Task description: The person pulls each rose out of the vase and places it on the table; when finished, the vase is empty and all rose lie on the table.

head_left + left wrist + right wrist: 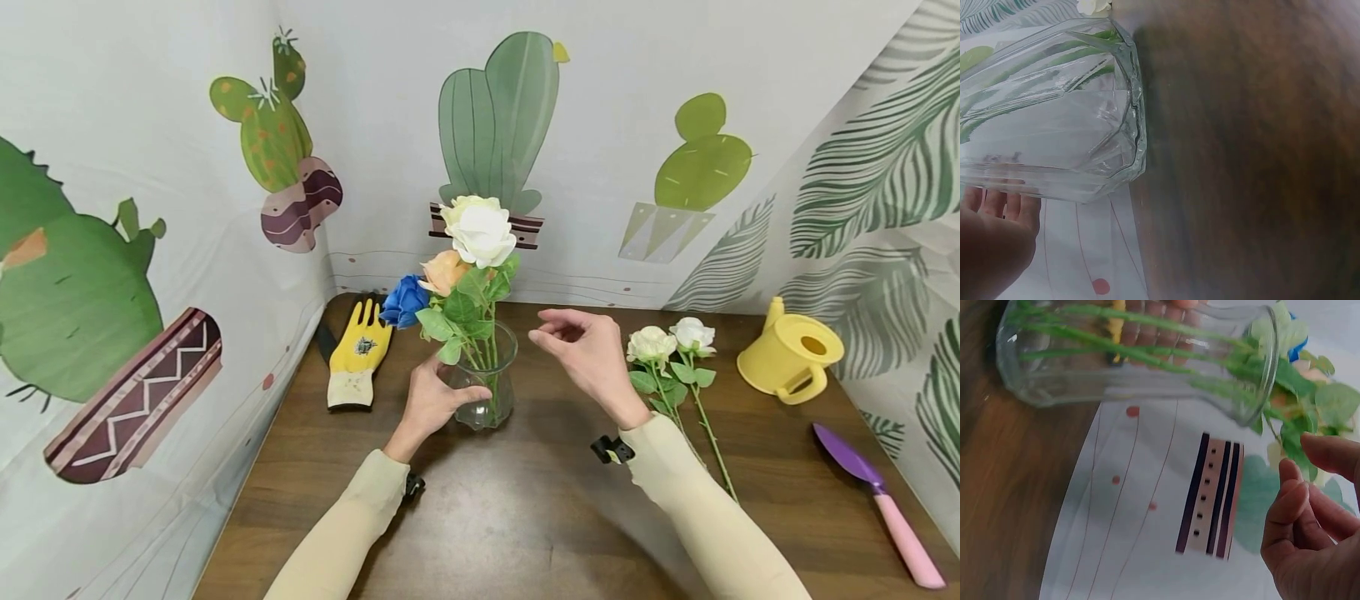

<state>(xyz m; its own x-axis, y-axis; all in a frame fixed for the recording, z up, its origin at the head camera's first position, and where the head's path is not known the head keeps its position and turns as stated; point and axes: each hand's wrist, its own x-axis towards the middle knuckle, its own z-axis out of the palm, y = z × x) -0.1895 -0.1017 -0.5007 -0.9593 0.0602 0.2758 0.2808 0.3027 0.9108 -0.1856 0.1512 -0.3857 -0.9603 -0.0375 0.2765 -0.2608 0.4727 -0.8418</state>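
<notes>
A clear glass vase (487, 392) stands on the table with a white rose (480, 232), a peach rose (444, 272) and a blue rose (405, 302) in it. Their green stems (1147, 353) show through the glass in the right wrist view. My left hand (433, 400) holds the vase from the left, thumb across the front and fingers behind. In the left wrist view the fingers lie against the faceted glass of the vase (1054, 119). To the right of the vase, my right hand (588, 354) hovers with loosely bent fingers, thumb apart from them, holding nothing.
Two pale roses (671, 342) with long stems lie right of my right hand. A yellow watering can (783, 354) and a purple trowel with a pink handle (881, 500) sit at the right. Yellow gloves (358, 354) lie at the back left, before a cactus-print backdrop (390, 125).
</notes>
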